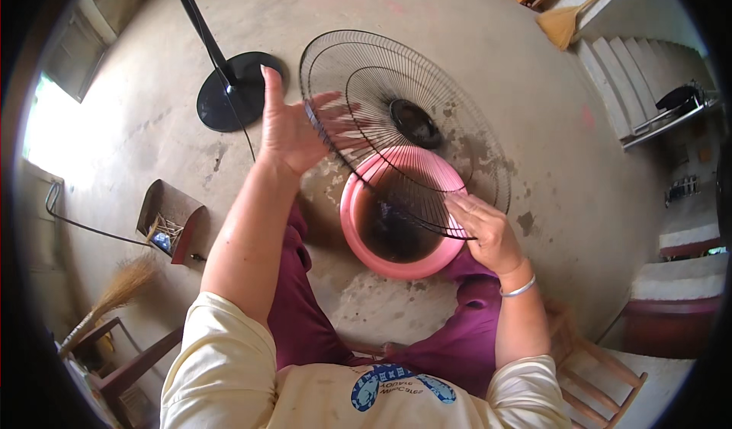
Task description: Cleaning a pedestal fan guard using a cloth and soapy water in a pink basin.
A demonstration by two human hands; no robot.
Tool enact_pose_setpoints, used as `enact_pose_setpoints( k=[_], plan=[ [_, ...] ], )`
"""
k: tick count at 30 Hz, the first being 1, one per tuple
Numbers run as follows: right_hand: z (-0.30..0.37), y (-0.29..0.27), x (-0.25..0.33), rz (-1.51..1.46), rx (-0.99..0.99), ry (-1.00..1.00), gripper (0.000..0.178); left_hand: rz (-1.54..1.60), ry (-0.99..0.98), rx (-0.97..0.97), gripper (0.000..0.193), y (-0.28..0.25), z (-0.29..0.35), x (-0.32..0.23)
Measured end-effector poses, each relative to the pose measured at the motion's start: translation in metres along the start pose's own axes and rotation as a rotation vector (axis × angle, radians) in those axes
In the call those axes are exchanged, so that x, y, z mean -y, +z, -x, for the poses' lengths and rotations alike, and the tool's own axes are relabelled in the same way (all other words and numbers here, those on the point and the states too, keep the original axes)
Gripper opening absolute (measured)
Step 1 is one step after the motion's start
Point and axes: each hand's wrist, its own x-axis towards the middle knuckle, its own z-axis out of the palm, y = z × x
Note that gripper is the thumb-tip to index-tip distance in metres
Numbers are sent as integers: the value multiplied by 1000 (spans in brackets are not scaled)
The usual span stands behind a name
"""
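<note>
- Head view, left side: round black fan base on rough concrete floor.
- Left hand, fingers spread, at rim of wire fan grille.
- Grille tilted over pink plastic basin; contents dark, possibly water.
- Right hand, fingers curled on grille's lower edge.

Not much printed matter here, just one clear mark. A blue emblem sits on the chest of the cream shirt, low down, well below the fingers of the right hand that curl on the wire fan guard, and lower still than the spread fingers of the left hand. It is a wide oval shape, blue with pale lettering. Far to the left of the left fingers, a small blue-and-white scrap lies in the brown dustpan. Wrapper or not, I cannot tell.
</note>
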Motion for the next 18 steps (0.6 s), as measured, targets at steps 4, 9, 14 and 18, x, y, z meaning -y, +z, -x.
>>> enact_pose_setpoints(
  k=[4,9,14,18],
  plan=[
    [5,-1,1,76,-18,-21,33,-87,3,-41,69,-16,3,1],
    [12,4,-9,13,34,115,38,-59,19,117,65,-25,5,17],
    [23,-24,-30,-339,-270,211,55,-128,131,417,93,-7,4,21],
    [35,-53,-44,123,-984,438,67,-113,130,516,92,-1,-3,14]
  ],
)
